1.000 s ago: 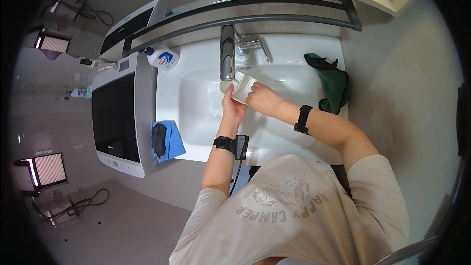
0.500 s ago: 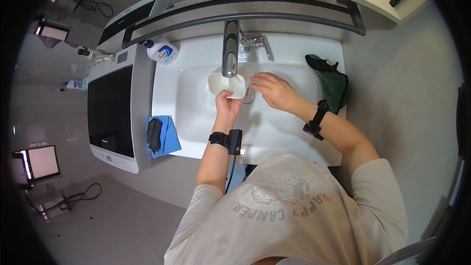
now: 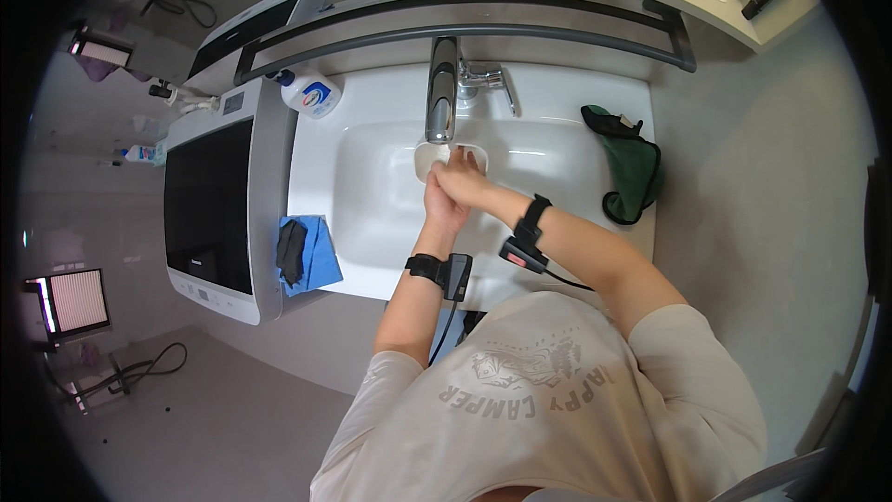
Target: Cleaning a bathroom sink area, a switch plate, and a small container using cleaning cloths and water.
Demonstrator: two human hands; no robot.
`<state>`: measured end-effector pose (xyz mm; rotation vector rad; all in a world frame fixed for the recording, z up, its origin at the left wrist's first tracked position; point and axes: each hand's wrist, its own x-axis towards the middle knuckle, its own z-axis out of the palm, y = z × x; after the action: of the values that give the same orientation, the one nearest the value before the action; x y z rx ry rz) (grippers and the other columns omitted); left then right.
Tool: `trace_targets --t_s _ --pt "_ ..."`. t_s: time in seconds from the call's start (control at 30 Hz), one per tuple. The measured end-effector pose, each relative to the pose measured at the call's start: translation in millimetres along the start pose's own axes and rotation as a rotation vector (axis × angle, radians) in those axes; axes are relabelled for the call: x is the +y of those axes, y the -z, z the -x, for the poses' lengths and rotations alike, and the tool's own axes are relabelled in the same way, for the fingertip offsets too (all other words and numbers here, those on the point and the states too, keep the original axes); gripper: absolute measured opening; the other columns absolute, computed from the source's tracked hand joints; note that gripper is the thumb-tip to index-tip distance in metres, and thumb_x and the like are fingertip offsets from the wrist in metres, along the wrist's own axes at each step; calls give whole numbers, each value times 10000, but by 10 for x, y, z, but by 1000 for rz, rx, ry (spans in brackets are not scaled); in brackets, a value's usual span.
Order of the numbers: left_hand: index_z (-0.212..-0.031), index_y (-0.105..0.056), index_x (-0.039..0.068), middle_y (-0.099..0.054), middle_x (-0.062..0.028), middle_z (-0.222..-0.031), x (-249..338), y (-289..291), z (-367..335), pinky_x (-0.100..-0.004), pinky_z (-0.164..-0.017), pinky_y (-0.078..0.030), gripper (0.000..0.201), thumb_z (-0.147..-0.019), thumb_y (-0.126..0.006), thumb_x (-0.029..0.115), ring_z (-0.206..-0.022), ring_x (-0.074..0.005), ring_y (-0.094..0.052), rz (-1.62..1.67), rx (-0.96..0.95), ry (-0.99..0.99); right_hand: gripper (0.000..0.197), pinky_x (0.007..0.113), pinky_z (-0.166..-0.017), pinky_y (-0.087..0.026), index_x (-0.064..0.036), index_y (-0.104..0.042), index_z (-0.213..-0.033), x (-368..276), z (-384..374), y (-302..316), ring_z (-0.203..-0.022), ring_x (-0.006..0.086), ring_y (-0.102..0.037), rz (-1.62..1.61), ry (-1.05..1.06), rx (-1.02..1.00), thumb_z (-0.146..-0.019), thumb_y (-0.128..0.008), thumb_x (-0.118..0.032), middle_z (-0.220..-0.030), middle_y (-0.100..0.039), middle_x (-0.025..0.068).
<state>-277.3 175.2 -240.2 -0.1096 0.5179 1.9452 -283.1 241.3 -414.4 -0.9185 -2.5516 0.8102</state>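
Note:
A small white bowl (image 3: 425,160) with rounded corners is under the chrome faucet (image 3: 440,102), over the sink basin. My left hand (image 3: 446,210) is closed on its near rim, partly covered by the other hand. Crossing over from the right, my right hand (image 3: 465,178) reaches into the bowl with its fingers a little apart. Its fingertips are against or near the inner wall; exact contact cannot be made out. Whether water runs from the spout is hard to see.
The white sink (image 3: 372,223) has a pump bottle (image 3: 309,95) at its back left and a dark green cloth (image 3: 632,167) on its right ledge. A blue cloth (image 3: 319,256) with a black item lies left, beside a grey-and-black appliance (image 3: 209,204). A dark rail (image 3: 557,35) runs behind the faucet.
My right hand has moved left, from beside the bowl to inside it. The bowl and my left hand have shifted slightly right.

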Motion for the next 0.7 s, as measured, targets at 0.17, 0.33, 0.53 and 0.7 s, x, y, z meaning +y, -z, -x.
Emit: trace_targets --t_s 0.17,0.33,0.53,0.7 --pt "-1343 -349 33 -482 -136 -1307 491 602 776 -388 -982 -445 569 -996 -237 470 -1175 -278 -508 36 378 -182 495 394 -908 -461 -10 -540 -1185 -1831 221 1173 -1103 327 -548 -386 -373 -620 -897 -416 -393 -1212 -552 206" --pt "-1341 -360 41 -469 -156 -1317 389 540 549 -420 -986 -441 596 -983 -255 506 -1180 -304 -502 -31 365 -150 452 413 -954 -416 17 -569 -1123 -1473 233 1111 -1091 397 -546 -561 -551 -431 -877 -365 -303 -1134 -588 270" --pt "-1318 -359 40 -488 -151 -1272 587 890 607 -376 -940 -485 593 -984 -220 509 -1122 -270 -542 -5 408 -188 426 428 -915 -426 56 -555 -1096 -1530 569 1223 -1026 412 -565 -627 -204 -448 -859 -414 -270 -1040 -599 297" --pt "-1286 -409 28 -548 -113 -1189 451 741 571 -354 -880 -512 624 -968 -260 544 -1068 -252 -571 -16 402 -96 408 421 -886 -455 59 -547 -1093 -1516 446 1169 -1007 387 -586 -412 -174 -386 -825 -495 -244 -1035 -612 268"
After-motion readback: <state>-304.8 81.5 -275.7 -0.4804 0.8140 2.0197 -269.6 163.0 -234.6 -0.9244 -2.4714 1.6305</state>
